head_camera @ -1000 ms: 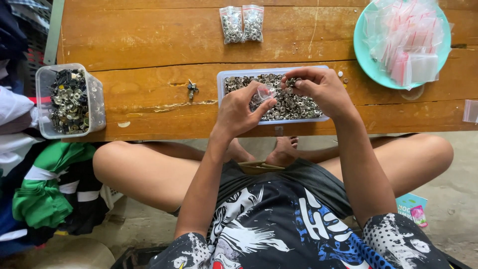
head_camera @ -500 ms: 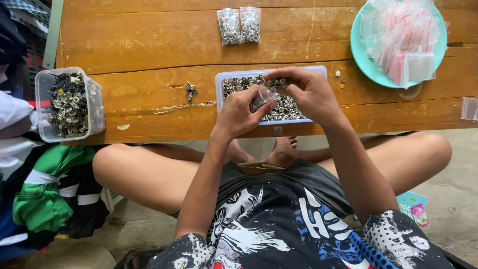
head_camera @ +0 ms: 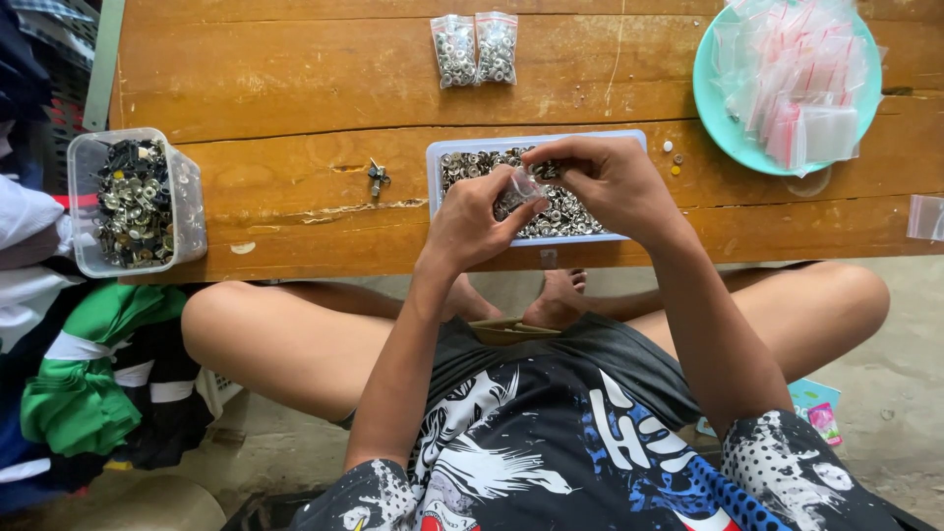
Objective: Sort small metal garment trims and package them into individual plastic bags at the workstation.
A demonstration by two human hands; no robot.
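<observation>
we see the left hand (head_camera: 472, 221) and the right hand (head_camera: 608, 182) meeting over a shallow rectangular tray (head_camera: 438, 162) of small silvery metal rings on the wooden table (head_camera: 295, 88). between them sits a small clear bag (head_camera: 518, 193), partly filled with the same rings. the left thumb and fingers are pinched shut on the bag's lower left edge; the right fingers curl together over its upper right side, touching it, though we cannot tell how firmly they clamp. the bag hangs just above the tray's contents, close to the near rim.

beyond the tray, at the far edge of the table, two filled clear bags (head_camera: 475, 47) lie side by side, touching, each with a red strip at the top. to the right a round turquoise plate (head_camera: 713, 108) carries a loose heap of empty clear bags (head_camera: 801, 74) with red closing strips. one more empty bag (head_camera: 926, 216) lies at the table's right edge. at the left end stands a clear plastic tub (head_camera: 182, 211) holding mixed dark and silvery metal parts. a small dark metal piece (head_camera: 377, 176) lies on the bare wood between tub and tray.
</observation>
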